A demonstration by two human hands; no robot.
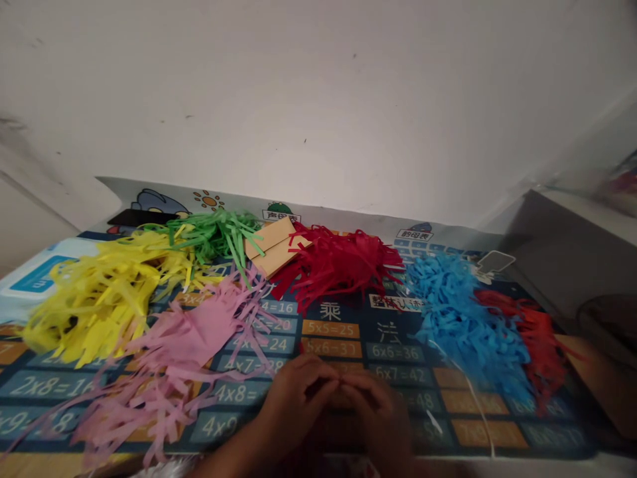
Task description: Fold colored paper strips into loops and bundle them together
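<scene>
My left hand [293,395] and my right hand [379,406] meet low in the middle, over the mat, with their fingertips pinched together. Whatever they pinch is too dark and small to make out; a speck of red shows just above my left fingers. Beyond them lies a heap of red shredded paper strips [343,262]. Pink paper strips [199,332] spread to the left of my hands. On the right, a bundle of blue paper strips [462,318] lies beside more red-orange strips [542,352].
Yellow strips [104,292] and green strips [219,232] lie at the back left, near a white-and-blue packet [40,279]. A tan folded card [273,245] touches the red heap. The printed multiplication mat [239,392] meets a white wall [308,99]. A grey box-like object [562,245] stands right.
</scene>
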